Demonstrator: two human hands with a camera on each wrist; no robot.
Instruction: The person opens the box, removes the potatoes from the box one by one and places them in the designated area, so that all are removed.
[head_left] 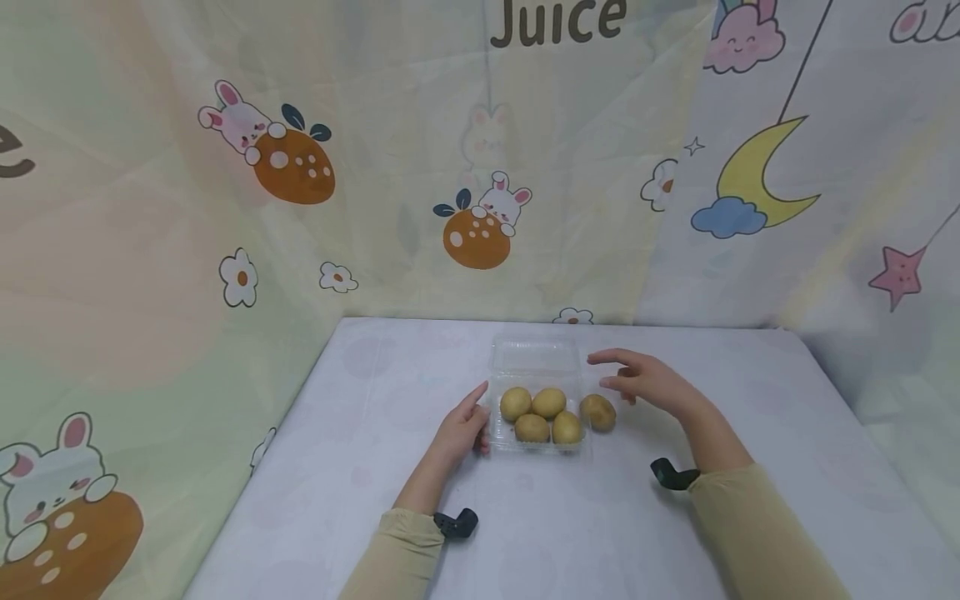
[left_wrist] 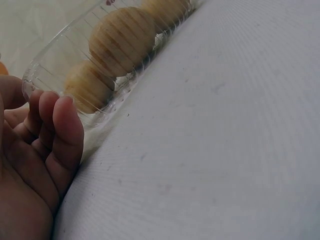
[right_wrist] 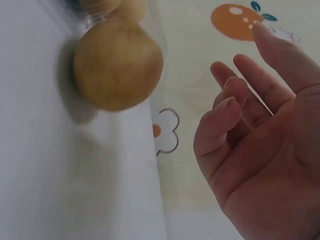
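Empty, with its fingers loosely bent, the right hand [head_left: 641, 383] hung to the right of the clear plastic box [head_left: 502, 443], its fingertips pointing back toward the box's far right corner. Nothing lay between finger and thumb; the right wrist view showed the palm bare and a gap separating it from the loose potato [head_left: 597, 413].

That potato was the odd one out, lying outside the box just beside its right wall; whether it touched the plastic could not be told. It sat between the right hand and the box, a little closer to the person's side than the fingertips were, so a reach from that hand would have run leftward and slightly back toward the body. Its outline was close to round, with no clear long axis, so the angle of a grip seemed to matter less than the side it came from.

Of the two, the right hand was clearly nearer. The left hand [head_left: 462, 425] was at the box's opposite wall, index finger stretched toward the far side and the other fingertips against the plastic; it was unclear whether they pinched the wall or merely rested on it. The box's width and four potatoes [head_left: 550, 402] inside separated that hand from the loose one. The lid [head_left: 535, 357] lay folded back beyond the box's far edge.
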